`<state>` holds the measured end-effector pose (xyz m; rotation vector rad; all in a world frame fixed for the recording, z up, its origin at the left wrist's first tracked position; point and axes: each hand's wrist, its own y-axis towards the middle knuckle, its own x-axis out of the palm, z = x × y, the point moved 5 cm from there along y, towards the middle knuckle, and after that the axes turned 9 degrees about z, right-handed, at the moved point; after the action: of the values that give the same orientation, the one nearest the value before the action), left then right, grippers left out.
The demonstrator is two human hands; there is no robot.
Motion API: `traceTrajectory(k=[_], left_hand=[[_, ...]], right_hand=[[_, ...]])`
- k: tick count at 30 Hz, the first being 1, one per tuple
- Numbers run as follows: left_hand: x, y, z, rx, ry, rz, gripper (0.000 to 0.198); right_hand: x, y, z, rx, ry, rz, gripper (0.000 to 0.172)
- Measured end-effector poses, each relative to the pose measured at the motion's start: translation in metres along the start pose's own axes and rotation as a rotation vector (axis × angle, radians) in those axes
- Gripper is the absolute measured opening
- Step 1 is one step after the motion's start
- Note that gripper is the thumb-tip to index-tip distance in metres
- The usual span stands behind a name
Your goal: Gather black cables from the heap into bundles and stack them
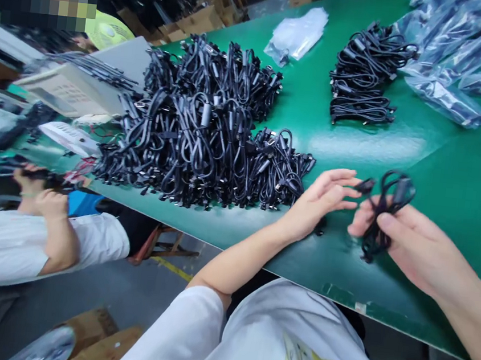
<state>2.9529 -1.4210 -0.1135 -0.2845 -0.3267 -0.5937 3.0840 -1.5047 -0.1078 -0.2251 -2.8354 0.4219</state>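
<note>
My right hand (421,239) grips a coiled black cable (386,209) between thumb and fingers, above the green table. One connector end of this cable sticks out to the left. Close to that end is my left hand (322,203), its fingers stretched out and apart; whether a fingertip touches the connector I cannot tell. Left of my hands lies a large heap of bundled black cables (202,136). Farther back on the right, a smaller stack of coiled cables (363,78) rests on the table.
Clear plastic bags with dark contents (463,60) cover the back right of the green table (364,147). Flat clear bags (301,34) lie at the back. A co-worker's hands (49,200) are at the left, near a white device (69,90). Cardboard boxes (107,343) stand on the floor.
</note>
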Motion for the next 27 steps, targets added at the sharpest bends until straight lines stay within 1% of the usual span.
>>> traceTrajectory(k=[1, 2, 3, 5, 6, 9, 13, 16, 20, 21, 22, 23, 24, 25, 26, 27], left_hand=[[0.002, -0.001, -0.004, -0.016, 0.013, 0.007, 0.046], [0.007, -0.002, -0.010, -0.068, 0.043, -0.031, 0.046], [0.012, -0.005, -0.017, -0.136, 0.077, -0.098, 0.046], [0.023, -0.012, -0.030, -0.268, 0.121, -0.232, 0.045], [0.026, -0.015, -0.034, -0.316, 0.129, -0.266, 0.044], [0.028, -0.019, -0.036, -0.364, 0.117, -0.244, 0.044], [0.027, -0.019, -0.034, -0.423, 0.089, -0.237, 0.050], [0.026, -0.018, -0.035, -0.409, 0.107, -0.224, 0.049], [0.026, -0.019, -0.039, -0.378, 0.147, -0.233, 0.051], [0.025, -0.018, -0.036, -0.347, 0.201, -0.244, 0.051], [0.024, -0.017, -0.031, -0.291, 0.301, -0.270, 0.050], [0.021, -0.016, -0.023, -0.206, 0.454, -0.300, 0.048], [0.017, -0.014, -0.013, -0.102, 0.654, -0.319, 0.045], [0.011, -0.012, -0.003, 0.003, 0.883, -0.311, 0.043], [0.004, -0.009, 0.008, 0.091, 1.116, -0.272, 0.042], [-0.003, -0.007, 0.018, 0.149, 1.324, -0.211, 0.042]], right_hand=[[-0.005, 0.001, -0.005, -0.042, 0.140, 0.089, 0.018], [-0.009, 0.002, -0.009, -0.078, 0.236, 0.161, 0.015], [-0.013, 0.003, -0.012, -0.106, 0.287, 0.208, 0.012], [-0.019, 0.003, -0.016, -0.151, 0.313, 0.264, 0.009], [-0.020, 0.003, -0.017, -0.164, 0.309, 0.279, 0.009], [-0.018, 0.001, -0.020, -0.219, 0.304, 0.257, 0.010], [-0.012, -0.005, -0.026, -0.330, 0.346, 0.161, 0.015], [-0.011, -0.007, -0.028, -0.371, 0.348, 0.130, 0.017], [-0.012, -0.008, -0.028, -0.356, 0.334, 0.147, 0.014], [-0.012, -0.008, -0.028, -0.346, 0.330, 0.148, 0.012], [-0.013, -0.008, -0.028, -0.330, 0.329, 0.151, 0.011], [-0.015, -0.007, -0.027, -0.318, 0.333, 0.165, 0.009], [-0.018, -0.006, -0.027, -0.299, 0.335, 0.189, 0.008], [-0.022, -0.004, -0.026, -0.284, 0.339, 0.228, 0.011], [-0.027, -0.002, -0.025, -0.271, 0.348, 0.276, 0.016], [-0.031, 0.000, -0.024, -0.251, 0.362, 0.324, 0.020]])
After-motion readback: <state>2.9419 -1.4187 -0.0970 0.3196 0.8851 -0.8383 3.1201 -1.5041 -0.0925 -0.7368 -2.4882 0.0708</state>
